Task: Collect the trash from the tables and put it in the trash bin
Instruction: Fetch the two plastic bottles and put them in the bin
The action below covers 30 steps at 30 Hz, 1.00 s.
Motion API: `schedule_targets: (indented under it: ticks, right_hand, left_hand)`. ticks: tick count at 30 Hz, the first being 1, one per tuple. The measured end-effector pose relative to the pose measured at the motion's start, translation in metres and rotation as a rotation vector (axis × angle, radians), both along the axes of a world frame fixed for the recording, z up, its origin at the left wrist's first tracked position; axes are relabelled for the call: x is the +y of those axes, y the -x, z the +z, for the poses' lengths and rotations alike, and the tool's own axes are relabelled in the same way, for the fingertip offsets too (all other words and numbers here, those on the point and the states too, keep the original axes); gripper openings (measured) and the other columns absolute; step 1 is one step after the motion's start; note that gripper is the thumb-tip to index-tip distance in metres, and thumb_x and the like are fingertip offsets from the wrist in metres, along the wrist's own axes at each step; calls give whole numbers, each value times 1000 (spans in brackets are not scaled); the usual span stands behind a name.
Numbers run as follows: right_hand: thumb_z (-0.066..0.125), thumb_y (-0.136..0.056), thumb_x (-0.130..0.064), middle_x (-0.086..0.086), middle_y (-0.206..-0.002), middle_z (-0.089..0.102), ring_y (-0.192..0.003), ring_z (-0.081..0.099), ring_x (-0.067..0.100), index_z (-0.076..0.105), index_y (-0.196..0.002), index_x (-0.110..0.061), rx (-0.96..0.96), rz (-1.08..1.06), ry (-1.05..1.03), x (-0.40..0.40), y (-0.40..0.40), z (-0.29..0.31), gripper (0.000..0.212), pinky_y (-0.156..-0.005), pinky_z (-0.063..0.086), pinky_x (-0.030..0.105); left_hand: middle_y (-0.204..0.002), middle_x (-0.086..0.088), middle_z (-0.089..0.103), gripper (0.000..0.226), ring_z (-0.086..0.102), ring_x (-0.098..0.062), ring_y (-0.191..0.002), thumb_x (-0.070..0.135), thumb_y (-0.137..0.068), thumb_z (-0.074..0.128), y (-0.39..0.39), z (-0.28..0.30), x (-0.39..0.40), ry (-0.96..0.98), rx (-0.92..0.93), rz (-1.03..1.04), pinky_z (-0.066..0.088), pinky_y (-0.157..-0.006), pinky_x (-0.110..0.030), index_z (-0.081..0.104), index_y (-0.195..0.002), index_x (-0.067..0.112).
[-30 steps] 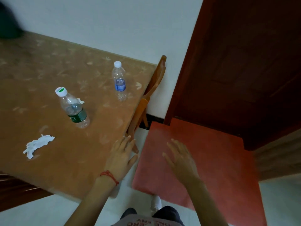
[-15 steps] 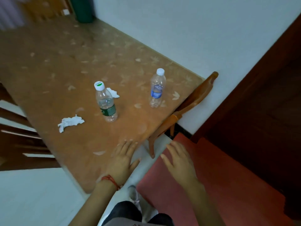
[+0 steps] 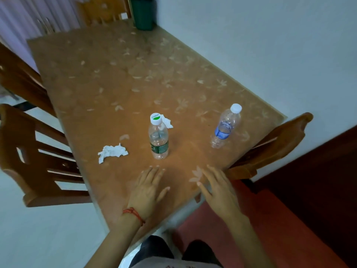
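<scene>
**Trash waits on the counter, and both hands are empty**

Trash is what we must gather, and we see four pieces on the counter [image 3: 108, 78]. We take the green-label bottle [image 3: 158, 139] as our landmark. A crumpled tissue [image 3: 112, 152] lies to its left, a smaller tissue scrap [image 3: 167, 122] lies just behind its cap, and the blue-label bottle [image 3: 226, 126] stands well apart on its right, near a wooden chair [image 3: 270, 147].

Our left hand [image 3: 148, 188] hovers just in front of the landmark, with straight fingers and nothing in its grip. Our right hand [image 3: 218, 187] is near the counter's front corner, also spread and empty.

What could go wrong? Both bottles look empty and light, so we think a fast reach could knock one over and let it roll off the edge. The small scrap is half hidden behind the bottle, so we could forget it. The dark green bin [image 3: 144, 13] stands beyond the far end of the counter, and carrying everything in one trip could make us drop a tissue.
</scene>
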State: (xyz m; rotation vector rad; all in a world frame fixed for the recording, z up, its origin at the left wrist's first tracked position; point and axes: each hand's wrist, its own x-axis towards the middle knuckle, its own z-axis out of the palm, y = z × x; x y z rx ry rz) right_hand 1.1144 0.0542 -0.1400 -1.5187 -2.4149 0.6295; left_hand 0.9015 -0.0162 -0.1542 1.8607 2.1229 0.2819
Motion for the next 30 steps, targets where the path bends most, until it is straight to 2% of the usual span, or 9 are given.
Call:
schedule_targets:
  ticks: [4,10,14,17,19,21,26,28,30]
  right_hand:
    - [35,-83,-49,9,-132,53,-122,48,25,57,-123,-12,15,19,1,13,6,0,59,-99,34,29]
    - [34,-86,-51,10,-138,47,-128,41,25,53,-127,-10,-2,87,22,42,14,2,61,-103,34,35]
    - [31,-86,-54,8,-140,44,-130,37,23,50,-130,-11,15,168,-3,67,19,7,65,-104,34,35]
    - [46,-92,-41,4,-142,42,-131,36,20,49,-131,-12,35,212,-22,85,19,13,49,-103,24,25]
    - [41,-90,-45,4,-137,47,-126,42,21,53,-128,-11,56,206,-59,95,18,14,52,-100,25,24]
    - [36,-87,-48,4,-134,51,-123,46,20,54,-126,-12,79,202,-67,101,16,12,57,-98,28,24]
    - [46,-87,-40,1,-135,50,-125,39,14,51,-130,-15,107,196,-63,113,11,7,50,-99,26,23]
    - [48,-87,-38,2,-133,51,-124,39,13,52,-129,-15,124,198,-67,115,9,6,48,-98,26,23]
    - [49,-89,-37,1,-134,50,-122,38,8,51,-130,-16,152,200,-65,116,8,6,47,-98,26,22]
  left_hand:
    - [-116,-13,64,64,60,-31,-109,54,-93,13,6,2,12,12,-24,33,49,-89,-45,53,-119,11]
    - [-119,-14,62,71,55,-31,-113,57,-92,16,14,-2,28,-42,-67,113,45,-91,-50,57,-120,6]
    - [-125,-16,57,76,51,-33,-118,64,-85,28,11,3,41,-147,-223,297,37,-99,-39,54,-123,4]
    - [-135,-14,50,64,42,-29,-126,45,-85,56,7,9,53,-202,-401,492,30,-102,-31,43,-133,5]
    - [-138,-13,46,64,42,-26,-127,31,-83,63,6,10,63,-253,-471,589,31,-101,-30,38,-136,5]
    - [-140,-11,45,69,42,-23,-128,30,-80,66,5,12,74,-300,-537,662,32,-101,-30,35,-138,7]
    - [-142,-8,43,86,41,-21,-129,29,-69,78,8,13,103,-351,-672,705,35,-105,-36,32,-140,12]
    - [-137,-4,48,89,46,-18,-123,34,-63,81,9,13,111,-352,-699,693,39,-100,-35,36,-138,15]
    - [-125,3,55,87,52,-12,-112,40,-56,78,10,11,117,-361,-737,680,43,-91,-29,42,-132,19]
